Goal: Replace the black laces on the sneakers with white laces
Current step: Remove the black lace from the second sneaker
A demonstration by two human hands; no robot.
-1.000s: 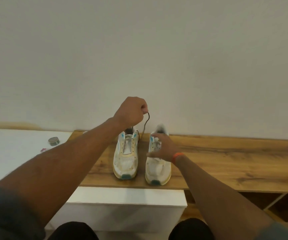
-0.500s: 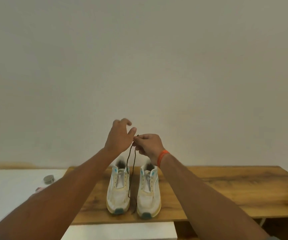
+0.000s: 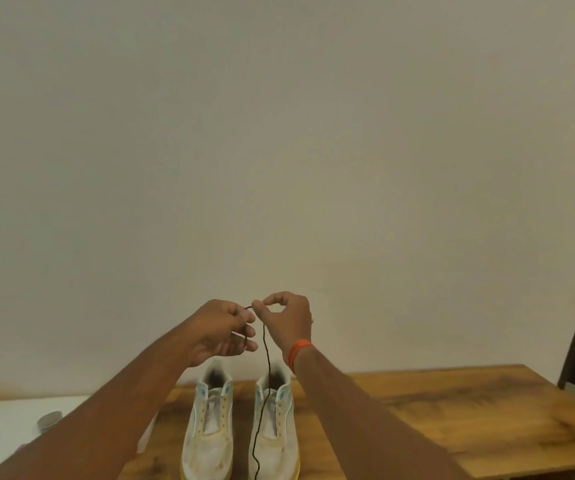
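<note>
1. Two hands meet above the sneakers in the head view, both on one black lace.
2. Right hand: thumb and forefinger pinch the lace's top bend, at about 12 o'clock from the right sneaker. An orange band sits on that wrist.
3. Left hand: fingers curled, with a dark strand running across them; it seems to be gathering the lace's other part, though the grip itself is partly hidden.
4. Lace: from the pinch it hangs nearly straight toward 6 o'clock, so its long axis runs 12 to 6. It passes in front of the right sneaker, and its free tip dangles near that toe at the lower frame edge. It looks clear of the eyelets, though I cannot be sure.
5. Sneakers: the left sneaker and the right one stand side by side on the wooden counter, toes toward 6 o'clock, heels toward 12. No lace shows in either.
6. Key relation: the loose length lies at 6 o'clock below both hands, the right hand nearer to it. Gathering it would likely mean drawing it upward along that axis.
7. No white lace is visible.
</note>
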